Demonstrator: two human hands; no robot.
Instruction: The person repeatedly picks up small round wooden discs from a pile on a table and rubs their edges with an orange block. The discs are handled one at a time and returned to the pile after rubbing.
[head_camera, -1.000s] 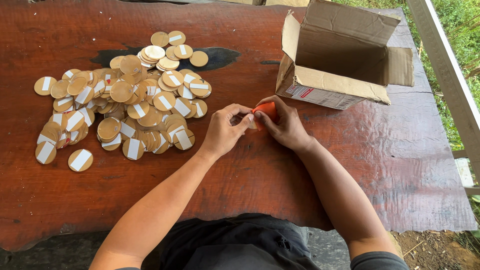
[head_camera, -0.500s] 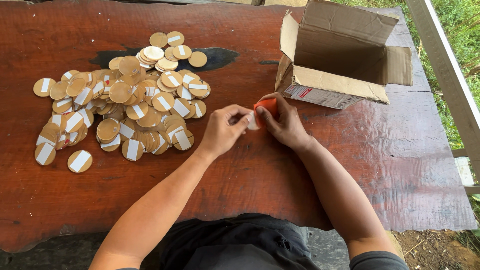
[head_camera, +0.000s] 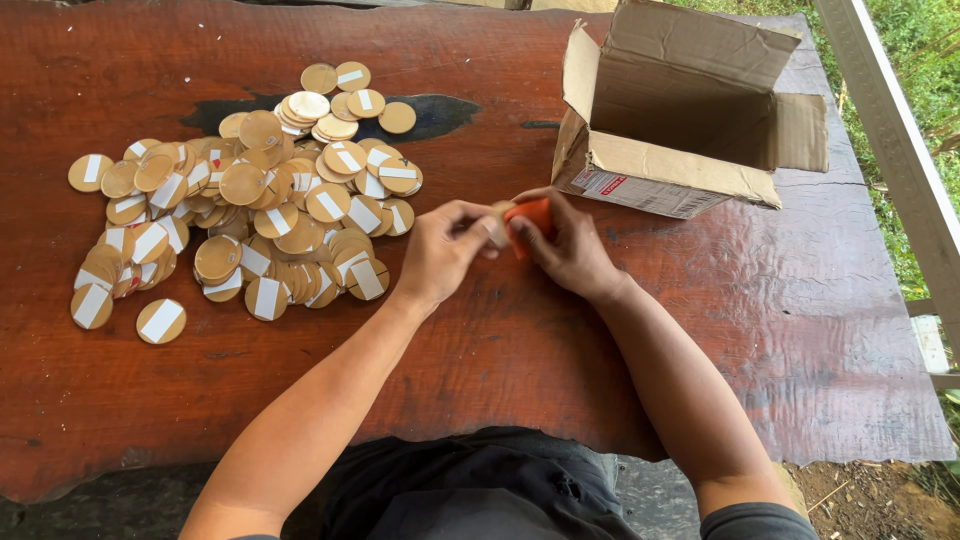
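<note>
Both hands meet over the middle of the reddish wooden bench, just in front of the open cardboard box. The right hand is curled shut around a small orange object, which shows only as a bright patch between thumb and forefingers; its full shape and long axis cannot be told, since the fingers cover most of it. The left hand is pinched together on a tan round disc, held edge-up against the orange object, so that the two items touch or nearly touch at the point where the hands join. The disc lies directly to the left of the orange object, and neither hand must travel to reach the other. To the left of the left hand, and near it, lies the heap of tan round discs, many bearing a white rectangular strip; several sit stacked at the far side of the heap, over a dark patch in the wood. A lone disc rests apart at the near left edge of the heap. The box stands beyond the right hand, flaps raised, its visible interior showing no contents. Grass and a pale rail border the bench on the right.
</note>
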